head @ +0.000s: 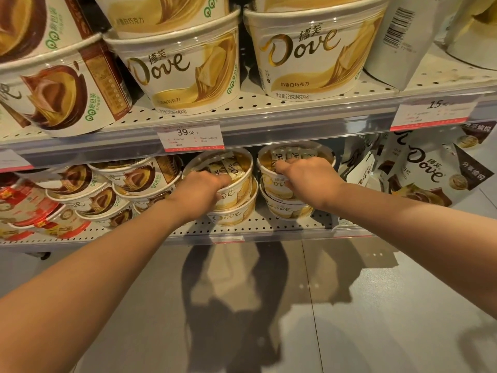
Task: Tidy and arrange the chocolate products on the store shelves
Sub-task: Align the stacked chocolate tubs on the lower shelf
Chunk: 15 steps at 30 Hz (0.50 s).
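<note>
1. Head view, centre of the frame: both arms reach to the lower shelf (269, 227), where two short stacks of white-chocolate tubs stand side by side, just apart.
2. The left hand (200, 191) grasps the left top tub (236, 189), thumb curled over its near rim. This tub sits tilted on the tub below (234, 215), its mouth leaning toward the camera.
3. The right hand (306, 181) grasps the right top tub (271, 181), fingers hooked over the rim and thumb on the front wall. It sits more level on the lower right tub (285, 210).
4. To do this step well, I judge each top tub should be levelled and seated square on the one beneath, with the logo turned to the front like the large tubs (309, 57) on the upper shelf (269, 103).
5. Slow, even pressure at the rims seems wise; a stack that leans could slide off the shelf edge.
6. Contents: through clear lids, both top tubs show wrapped chocolate sticks lying flat in rows. What fills the lower tubs is hidden.
7. Left of centre, brown-and-cream tubs (134, 181) lean in a loose heap. They probably need straightening too.
8. At right, pouches (419, 168) stand upright.
</note>
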Available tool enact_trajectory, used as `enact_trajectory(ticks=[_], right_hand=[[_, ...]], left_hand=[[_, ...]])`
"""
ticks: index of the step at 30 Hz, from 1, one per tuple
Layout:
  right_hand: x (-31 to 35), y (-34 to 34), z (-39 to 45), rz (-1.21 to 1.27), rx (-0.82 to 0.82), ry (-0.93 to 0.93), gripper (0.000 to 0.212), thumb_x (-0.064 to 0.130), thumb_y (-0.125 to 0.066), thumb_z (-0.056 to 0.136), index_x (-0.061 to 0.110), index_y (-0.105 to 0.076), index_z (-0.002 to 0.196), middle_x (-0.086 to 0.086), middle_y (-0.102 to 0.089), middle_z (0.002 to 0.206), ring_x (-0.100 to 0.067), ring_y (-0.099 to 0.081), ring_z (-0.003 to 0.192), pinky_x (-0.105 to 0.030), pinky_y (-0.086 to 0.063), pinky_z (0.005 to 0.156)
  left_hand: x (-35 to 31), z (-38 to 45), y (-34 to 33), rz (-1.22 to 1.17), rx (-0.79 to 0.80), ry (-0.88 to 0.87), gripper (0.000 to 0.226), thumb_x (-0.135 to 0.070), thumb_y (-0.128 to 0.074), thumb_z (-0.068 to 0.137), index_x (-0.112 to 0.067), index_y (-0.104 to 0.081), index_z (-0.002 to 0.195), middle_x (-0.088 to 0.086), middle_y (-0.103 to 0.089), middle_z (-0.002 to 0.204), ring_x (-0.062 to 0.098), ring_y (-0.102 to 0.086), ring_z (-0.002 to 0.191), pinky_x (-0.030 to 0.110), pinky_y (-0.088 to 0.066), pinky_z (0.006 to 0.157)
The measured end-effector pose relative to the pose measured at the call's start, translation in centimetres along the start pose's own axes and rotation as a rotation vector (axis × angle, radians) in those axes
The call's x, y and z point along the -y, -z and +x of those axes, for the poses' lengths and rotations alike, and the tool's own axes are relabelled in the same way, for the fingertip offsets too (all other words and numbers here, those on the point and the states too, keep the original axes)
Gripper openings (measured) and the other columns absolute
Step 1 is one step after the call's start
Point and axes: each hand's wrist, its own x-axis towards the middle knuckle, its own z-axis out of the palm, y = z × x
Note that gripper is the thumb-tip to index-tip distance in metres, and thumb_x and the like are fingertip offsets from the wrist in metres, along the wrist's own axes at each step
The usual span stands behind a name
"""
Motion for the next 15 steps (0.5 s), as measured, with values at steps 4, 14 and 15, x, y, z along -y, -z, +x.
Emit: enact_trajectory(ticks=[4, 14, 15], right_hand=[[0.8, 0.3, 0.1, -0.004, 0.007, -0.054, 0.028, 0.007, -0.052, 0.09, 0.016, -0.047, 0.115, 0.0, -0.05, 0.078, -0.019, -0.046, 0.069, -0.029, -0.035, 0.061], [0.4, 2.9, 0.4, 0.257, 0.322, -0.107, 0.041, 0.015, -0.052, 0.092, 0.015, -0.038, 0.13, -0.009, -0.057, 0.111, -0.02, -0.051, 0.09, -0.028, -0.039, 0.071], [0.6, 3.1, 0.2, 0.278, 0.332, -0.107, 0.047, 0.016, -0.053, 0.091, 0.016, -0.034, 0.134, -0.009, -0.056, 0.116, -0.021, -0.052, 0.095, -0.028, -0.04, 0.073]], left_hand=[[0.0, 0.0, 0.0, -0.009, -0.007, -0.018, 0.022, -0.009, -0.055, 0.088, -0.017, -0.054, 0.108, 0.007, -0.064, 0.101, 0.025, -0.057, 0.091, 0.03, -0.039, 0.07], [-1.0, -0.8, 2.2, -0.087, 0.173, 0.067, 0.033, -0.025, -0.058, 0.088, -0.02, -0.044, 0.118, 0.005, -0.059, 0.114, 0.021, -0.056, 0.099, 0.035, -0.049, 0.082], [-1.4, -0.9, 2.7, -0.096, 0.159, 0.074, 0.035, -0.025, -0.058, 0.088, -0.019, -0.044, 0.119, 0.005, -0.058, 0.117, 0.022, -0.055, 0.103, 0.032, -0.046, 0.083]])
